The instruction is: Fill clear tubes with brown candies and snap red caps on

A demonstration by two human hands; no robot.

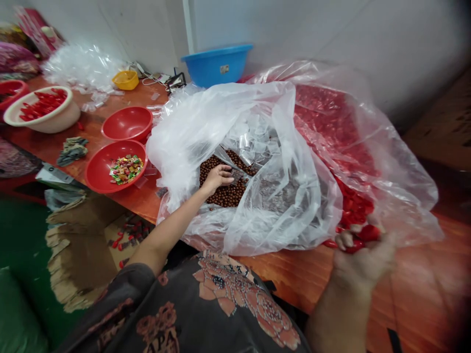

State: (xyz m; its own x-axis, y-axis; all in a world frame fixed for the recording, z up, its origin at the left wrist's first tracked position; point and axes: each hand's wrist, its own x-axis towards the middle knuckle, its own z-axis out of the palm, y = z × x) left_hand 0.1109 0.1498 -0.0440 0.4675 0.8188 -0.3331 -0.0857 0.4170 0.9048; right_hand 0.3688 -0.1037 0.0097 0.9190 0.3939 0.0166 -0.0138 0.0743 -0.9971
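Observation:
My left hand (219, 178) is over a heap of small round brown balls (226, 195) inside an open clear plastic bag (198, 130). Its fingers are curled together, and what they hold, if anything, is hard to make out. Clear plastic pieces (253, 139) lie in the bag just beyond that hand. On the right, my right hand (362, 252) is closed around shiny red plastic pieces (368, 233), somewhat blurred. It is at the front edge of a second clear bag (405, 196), from which more red pieces (353, 203) show.
Left of the bags, a red bowl (96, 169) holds small colourful wrapped pieces, with another red bowl (127, 122) behind it. A cream basin (51, 122) contains red pieces. A blue basin (217, 68) stands by the wall. Below the table edge is an open cardboard box (81, 245).

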